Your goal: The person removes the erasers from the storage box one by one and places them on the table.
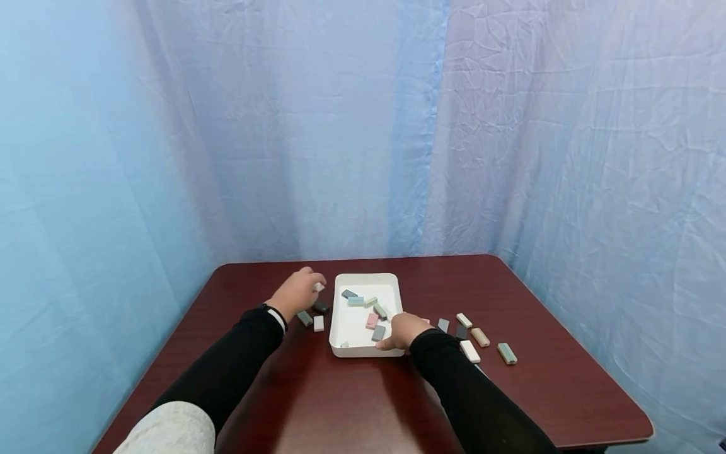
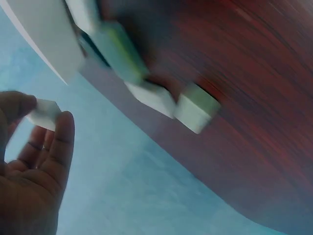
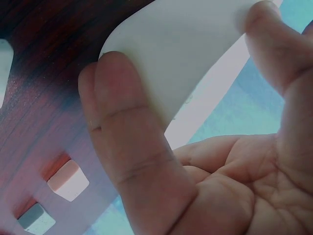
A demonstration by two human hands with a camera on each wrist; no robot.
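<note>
My left hand [image 1: 296, 294] is raised just left of the white tray [image 1: 350, 325] and pinches a small white block [image 2: 45, 114] between thumb and fingertips. At the tray's near right corner, my right hand [image 1: 404, 330] grips the wall. In the right wrist view, its fingers press the outside of the tray wall, with the thumb farther along the tray. Inside the tray lie several small blocks, among them a light blue block [image 1: 355, 301], a pink block [image 1: 372, 321] and a grey block [image 1: 379, 333].
Right of the tray, several loose blocks lie on the dark red table [image 1: 340, 403], including a green block [image 1: 507, 354] and a beige block [image 1: 480, 337]. Beneath the left hand are a dark block [image 1: 320, 307] and a white block [image 1: 319, 323]. Blue curtains [image 1: 351, 126] hang behind the table.
</note>
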